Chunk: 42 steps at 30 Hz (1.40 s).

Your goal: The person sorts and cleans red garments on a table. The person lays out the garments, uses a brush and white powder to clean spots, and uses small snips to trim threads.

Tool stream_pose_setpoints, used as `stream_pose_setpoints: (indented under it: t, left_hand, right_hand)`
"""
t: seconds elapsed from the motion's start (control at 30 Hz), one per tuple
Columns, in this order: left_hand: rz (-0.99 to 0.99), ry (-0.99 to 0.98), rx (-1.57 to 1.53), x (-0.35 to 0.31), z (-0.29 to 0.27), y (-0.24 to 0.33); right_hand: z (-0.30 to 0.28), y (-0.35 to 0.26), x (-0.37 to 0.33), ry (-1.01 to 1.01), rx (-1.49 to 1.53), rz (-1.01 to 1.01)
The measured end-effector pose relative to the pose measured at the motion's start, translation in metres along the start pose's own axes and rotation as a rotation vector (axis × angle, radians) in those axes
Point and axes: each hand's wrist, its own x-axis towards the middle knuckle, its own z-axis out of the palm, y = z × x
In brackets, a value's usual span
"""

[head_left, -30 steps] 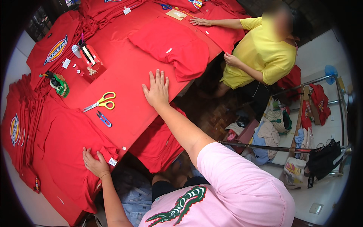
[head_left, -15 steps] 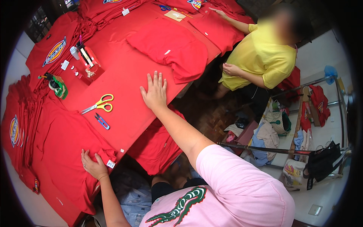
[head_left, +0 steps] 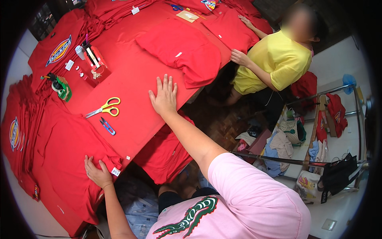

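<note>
My left hand (head_left: 96, 173) rests flat on a red T-shirt (head_left: 73, 147) at the near left, fingers spread, beside a small white label (head_left: 115, 171). My right hand (head_left: 164, 96) lies palm down on the red table cover (head_left: 139, 103), fingers apart, with nothing under it that shows. Between the two hands lie yellow-handled scissors (head_left: 110, 106), and just nearer to me are blue thread snips (head_left: 107, 126). Beyond my right hand a folded red shirt (head_left: 187, 51) is spread toward the table's right edge.
At the left stand a green tape dispenser (head_left: 61, 91) and a red desk organizer (head_left: 95, 61). Piled red shirts (head_left: 24, 119) line the far left. Across the table corner a person in yellow (head_left: 278, 59) touches another red shirt (head_left: 234, 32). A metal rack (head_left: 294, 161) with bags stands right.
The person in yellow has raised the nearer hand from the waist to the table edge and shifted the farther hand. My hands stay in place on the shirt and cover.
</note>
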Motion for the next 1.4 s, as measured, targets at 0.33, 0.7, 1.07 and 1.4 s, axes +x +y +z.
stream_pose_setpoints:
  t: [0.33,0.7,1.07,1.4]
  left_hand:
    - [-0.007,0.005,-0.018,0.0,0.001,-0.002]
    - [-0.007,-0.007,-0.027,0.002,-0.001,0.001]
    - [-0.001,-0.009,-0.015,0.002,0.001,0.001]
    - [0.013,0.003,-0.02,0.002,0.002,-0.002]
  right_hand:
    - [0.0,0.008,0.017,0.222,0.149,0.136]
    - [0.01,0.023,0.041,0.248,0.128,0.057]
    - [0.011,0.025,0.043,0.252,0.148,0.02]
    - [0.008,0.021,0.04,0.287,0.132,-0.211]
